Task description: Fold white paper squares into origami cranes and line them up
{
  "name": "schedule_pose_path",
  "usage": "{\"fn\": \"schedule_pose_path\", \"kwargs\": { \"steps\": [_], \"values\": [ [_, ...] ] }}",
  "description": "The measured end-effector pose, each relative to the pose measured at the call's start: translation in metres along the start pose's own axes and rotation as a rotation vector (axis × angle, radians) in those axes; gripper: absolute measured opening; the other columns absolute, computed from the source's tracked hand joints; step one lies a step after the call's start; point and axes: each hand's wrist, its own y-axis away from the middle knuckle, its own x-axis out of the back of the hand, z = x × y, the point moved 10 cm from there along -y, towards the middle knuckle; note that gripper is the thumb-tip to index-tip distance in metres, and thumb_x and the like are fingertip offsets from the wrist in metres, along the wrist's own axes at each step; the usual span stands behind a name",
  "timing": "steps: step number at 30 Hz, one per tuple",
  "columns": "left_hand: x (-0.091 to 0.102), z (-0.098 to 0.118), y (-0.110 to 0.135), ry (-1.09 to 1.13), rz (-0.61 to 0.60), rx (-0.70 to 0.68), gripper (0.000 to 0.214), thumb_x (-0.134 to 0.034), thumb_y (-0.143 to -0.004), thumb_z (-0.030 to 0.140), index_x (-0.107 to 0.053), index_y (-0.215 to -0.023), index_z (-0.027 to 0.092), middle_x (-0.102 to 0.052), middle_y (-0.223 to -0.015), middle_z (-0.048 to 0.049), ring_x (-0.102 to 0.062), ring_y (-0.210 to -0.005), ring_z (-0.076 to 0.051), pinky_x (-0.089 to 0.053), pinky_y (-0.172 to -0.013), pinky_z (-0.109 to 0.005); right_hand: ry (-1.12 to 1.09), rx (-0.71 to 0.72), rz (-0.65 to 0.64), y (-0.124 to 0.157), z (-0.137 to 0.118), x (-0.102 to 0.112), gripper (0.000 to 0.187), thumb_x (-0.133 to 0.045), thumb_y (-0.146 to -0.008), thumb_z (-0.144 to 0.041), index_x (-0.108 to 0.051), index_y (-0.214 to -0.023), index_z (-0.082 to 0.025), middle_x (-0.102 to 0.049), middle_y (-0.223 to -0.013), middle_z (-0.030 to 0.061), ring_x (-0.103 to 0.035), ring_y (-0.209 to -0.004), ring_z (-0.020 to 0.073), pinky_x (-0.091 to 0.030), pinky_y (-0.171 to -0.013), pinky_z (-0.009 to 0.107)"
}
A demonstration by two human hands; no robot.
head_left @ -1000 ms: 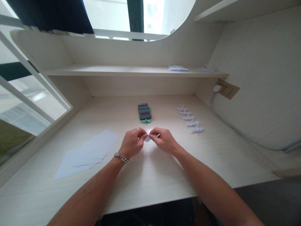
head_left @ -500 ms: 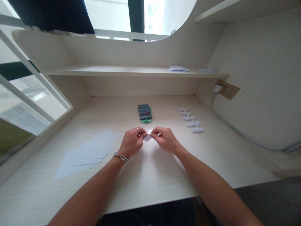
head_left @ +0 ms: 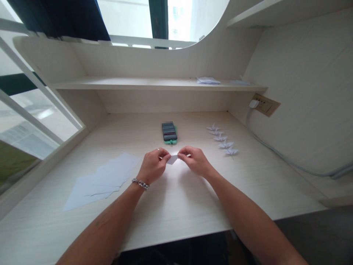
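Note:
Between my two hands, just above the desk, is a small folded piece of white paper [head_left: 172,159]. My left hand [head_left: 154,164], with a ring and a chain bracelet, pinches its left edge between thumb and fingers. The right corner is pinched by my right hand [head_left: 193,160]. Fingertips hide parts of both ends. To the right stands a slanting row of several white folded paper cranes [head_left: 221,138]. Loose white paper sheets [head_left: 110,175] lie overlapping on the left side of the desk.
A dark phone-like object with a green edge [head_left: 169,133], its face blurred, lies beyond my hands. Folded papers [head_left: 208,80] rest on the shelf [head_left: 138,83]. A grey cable [head_left: 278,154] runs from the wall socket [head_left: 266,105] along the desk's right side.
My hands have drawn slightly apart, with the left shifting a little left. More of the folded paper shows between them, and it tilts up slightly toward the right.

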Motion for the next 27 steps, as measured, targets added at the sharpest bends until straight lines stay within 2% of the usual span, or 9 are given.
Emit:
{"fn": "schedule_pose_path", "kwargs": {
  "steps": [7,11,16,21,27],
  "values": [
    [-0.001,-0.004,-0.001,0.041,-0.009,0.051,0.014,-0.059,-0.080,0.028,-0.067,-0.073,0.019,-0.070,-0.068,-0.0015,-0.060,-0.060,-0.015,-0.043,-0.060,-0.026,0.003,0.002,0.029,0.000,0.001,0.002,0.011,-0.058,-0.083,-0.026,-0.067,-0.081,-0.019,-0.069,-0.078,0.0020,-0.061,-0.074,0.0150,-0.044,-0.067,0.025],
    [-0.002,-0.007,-0.001,0.068,-0.009,0.065,0.016,-0.060,-0.079,0.031,-0.067,-0.074,0.018,-0.070,-0.069,-0.0024,-0.061,-0.062,-0.016,-0.044,-0.061,-0.026,-0.020,0.005,0.003,-0.001,0.002,-0.001,0.012,-0.056,-0.084,-0.024,-0.066,-0.081,-0.019,-0.069,-0.077,0.0021,-0.061,-0.072,0.0147,-0.044,-0.067,0.025],
    [-0.010,-0.004,0.000,0.171,-0.059,0.017,0.019,-0.058,-0.082,0.034,-0.067,-0.078,0.017,-0.071,-0.073,-0.0038,-0.063,-0.065,-0.016,-0.045,-0.061,-0.026,0.022,-0.013,0.037,0.000,0.003,0.001,0.012,-0.055,-0.084,-0.024,-0.066,-0.080,-0.019,-0.069,-0.077,0.0026,-0.061,-0.073,0.0154,-0.045,-0.067,0.025],
    [-0.013,0.002,0.003,0.109,-0.055,-0.047,0.017,-0.057,-0.083,0.031,-0.066,-0.076,0.018,-0.070,-0.072,-0.0031,-0.063,-0.064,-0.016,-0.045,-0.062,-0.026,-0.048,0.007,-0.021,0.001,-0.003,-0.009,0.011,-0.058,-0.083,-0.026,-0.065,-0.083,-0.018,-0.069,-0.079,0.0028,-0.062,-0.073,0.0147,-0.046,-0.066,0.024],
    [-0.017,0.006,0.005,0.048,-0.067,-0.095,0.017,-0.056,-0.084,0.030,-0.064,-0.074,0.018,-0.069,-0.072,-0.0027,-0.061,-0.065,-0.015,-0.045,-0.063,-0.025,0.048,0.031,-0.048,0.002,-0.004,-0.016,0.011,-0.056,-0.084,-0.024,-0.065,-0.081,-0.019,-0.069,-0.077,0.0023,-0.061,-0.070,0.0146,-0.044,-0.065,0.025]
  ]
}}
